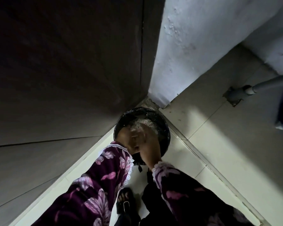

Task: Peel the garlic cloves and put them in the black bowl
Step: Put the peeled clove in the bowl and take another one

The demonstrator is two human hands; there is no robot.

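Both hands, left (127, 141) and right (148, 144), overlapped above the black bin (163, 126) at 12 o'clock; grips blurred, cannot tell. Papery white garlic skins (142, 123) lay inside: light, brittle, best pinched at edges. No black bowl visible.

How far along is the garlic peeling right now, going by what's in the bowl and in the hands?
Done: pale, papery garlic material already lies in the black bowl, though blur hides whether it is cloves or skins. In hand: the left hand and right hand meet over the bowl, blurred; what they hold cannot be told. Left: no count of unpeeled cloves is possible, since none show elsewhere on the floor.
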